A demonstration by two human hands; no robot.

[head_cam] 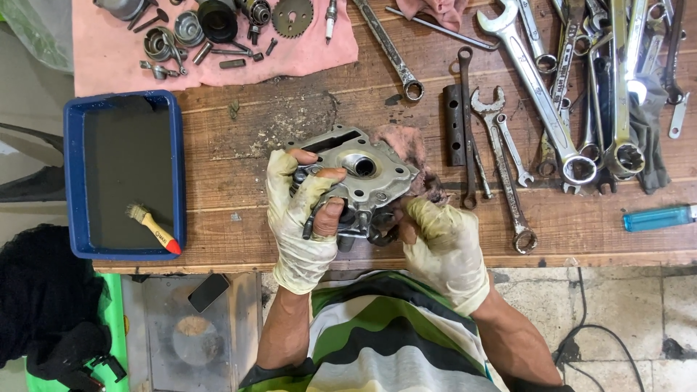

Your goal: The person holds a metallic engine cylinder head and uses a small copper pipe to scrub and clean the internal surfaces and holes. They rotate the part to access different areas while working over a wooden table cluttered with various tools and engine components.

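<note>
A grey metal engine cylinder head [361, 174] sits at the near edge of a wooden workbench [239, 181], tilted toward me. My left hand [299, 218], in a dirty, torn pale glove, grips its left side with the fingers curled over the top face. My right hand [443, 247], gloved the same way, holds its lower right corner. A stained pink rag [414, 145] lies under and behind the part.
A blue tray [72, 174] of dark liquid with a paintbrush [154, 228] sits at the left. Small engine parts [218, 22] lie on a pink cloth at the back. Several wrenches [552, 109] spread across the right side, with a blue lighter [657, 218] near the edge.
</note>
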